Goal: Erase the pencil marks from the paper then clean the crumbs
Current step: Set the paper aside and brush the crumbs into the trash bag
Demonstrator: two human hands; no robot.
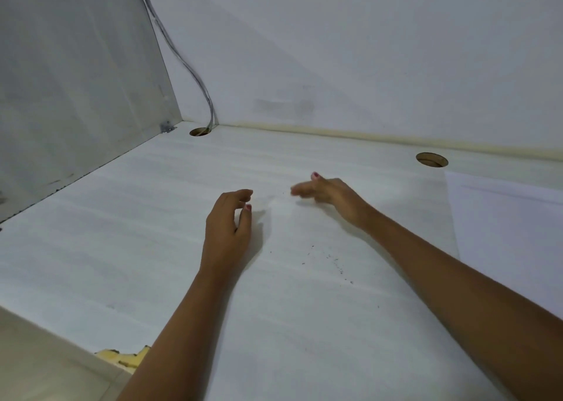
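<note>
Dark eraser crumbs [333, 262] lie scattered on the white desk [122, 233], just in front of my hands. My left hand [228, 221] hovers at the desk's middle with its fingers curled and apart, holding nothing. My right hand [323, 192] is a little farther back and to the right, blurred, its fingers extended low over the desk with nothing in them. The white paper [502, 224] lies at the right edge of the view, away from both hands. No eraser is in sight.
Two round cable holes [200, 131] [431, 159] sit near the desk's back edge; a grey cable [195, 71] drops into the left one. A grey side panel [76, 80] walls the left. The desk's front left edge is chipped [128, 359].
</note>
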